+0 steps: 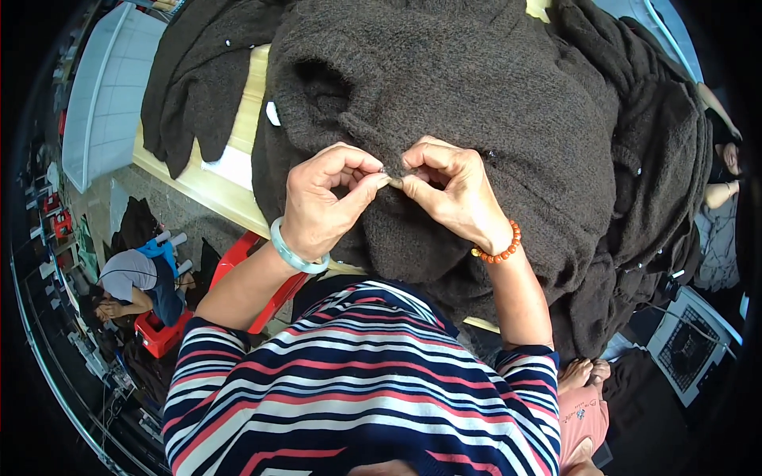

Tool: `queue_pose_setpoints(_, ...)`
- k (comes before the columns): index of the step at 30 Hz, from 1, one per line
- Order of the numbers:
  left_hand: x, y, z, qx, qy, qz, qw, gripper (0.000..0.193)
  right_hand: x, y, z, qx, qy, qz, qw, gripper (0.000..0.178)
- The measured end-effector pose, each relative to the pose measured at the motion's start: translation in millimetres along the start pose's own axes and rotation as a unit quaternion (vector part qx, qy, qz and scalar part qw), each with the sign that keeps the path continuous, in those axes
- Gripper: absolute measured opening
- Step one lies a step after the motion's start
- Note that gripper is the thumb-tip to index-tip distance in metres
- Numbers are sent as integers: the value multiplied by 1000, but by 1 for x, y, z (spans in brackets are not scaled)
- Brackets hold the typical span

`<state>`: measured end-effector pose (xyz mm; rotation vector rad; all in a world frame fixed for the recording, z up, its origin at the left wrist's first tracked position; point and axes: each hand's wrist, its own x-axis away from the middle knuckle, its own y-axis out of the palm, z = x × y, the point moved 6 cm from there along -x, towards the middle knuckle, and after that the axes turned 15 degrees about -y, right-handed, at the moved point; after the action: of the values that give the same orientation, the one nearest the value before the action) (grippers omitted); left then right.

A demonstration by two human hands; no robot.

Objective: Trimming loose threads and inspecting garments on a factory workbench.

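Note:
A dark brown knitted garment [484, 95] lies heaped before me on a pale wooden table. Over its near part, my left hand [317, 198] pinches with thumb and index finger. Fingertip to fingertip with it, my right hand [459, 192] is closed in a pinch too. Whatever sits between the fingertips is too small to make out. Just below the fingers, the knit falls in a dark fold. A jade-like bangle [295, 252] circles my left wrist, and an orange bead bracelet [508, 247] my right.
More brown knitwear [198, 79] hangs over the table's left edge [198, 190], and another pile [659, 151] lies at right. A red stool [262, 293] stands by my left arm. People sit at far left [131, 274], at far right [718, 151] and beside my right elbow [583, 412].

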<state>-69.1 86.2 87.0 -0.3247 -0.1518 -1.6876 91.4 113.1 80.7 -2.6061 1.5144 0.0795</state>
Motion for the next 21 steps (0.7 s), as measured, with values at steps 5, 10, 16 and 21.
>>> queue_pose_setpoints(5,3,1,3,24,20,31,999,12,0,6,-6,63,-16,7,998,6)
queue_pose_setpoints(10,-1,-3,-2,4,37,36,999,11,-1,9,-12,111,-39,-18,993,8)
queue_pose_setpoints(16,-2,-6,-5,56,26,-5,998,14,4,9,-16,146,-94,58,983,15)
queue_pose_setpoints(21,2,-5,-5,28,56,-2,998,17,4,13,-13,123,-47,39,991,12)
